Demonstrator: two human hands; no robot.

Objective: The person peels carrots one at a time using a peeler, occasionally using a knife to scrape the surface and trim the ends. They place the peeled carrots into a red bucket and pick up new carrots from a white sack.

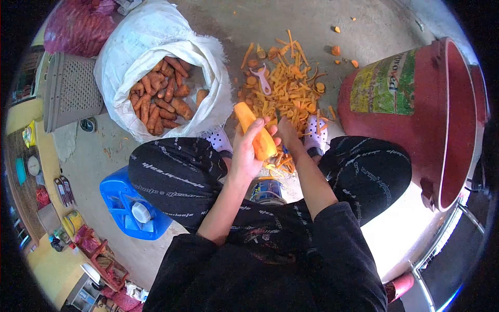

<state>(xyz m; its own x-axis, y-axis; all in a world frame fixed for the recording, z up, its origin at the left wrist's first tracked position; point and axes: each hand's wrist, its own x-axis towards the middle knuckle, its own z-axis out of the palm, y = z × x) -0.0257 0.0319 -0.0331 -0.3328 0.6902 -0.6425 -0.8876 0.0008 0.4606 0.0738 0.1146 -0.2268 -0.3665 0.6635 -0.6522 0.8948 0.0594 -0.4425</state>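
My left hand (246, 156) is wrapped around a thick peeled carrot (258, 136), orange and smooth, held tilted above the floor between my knees. Close to its right side is my right hand (289, 134), fingers curled; whatever they grip is mostly hidden. Beneath and beyond both hands spreads a heap of carrot peelings (293, 88) with cut round ends among them. A pink peeler (264, 80) lies on that heap. To the left, a white woven sack (140, 41) stands with its mouth rolled open, showing unpeeled carrots (165, 93) inside.
A large red tub (384, 127) leans at the right. A blue jerrycan (127, 205) is by my left knee, a grey crate (75, 88) beside the sack, and a red mesh bag (80, 28) behind it. Carrot bits (336, 50) lie on the concrete floor.
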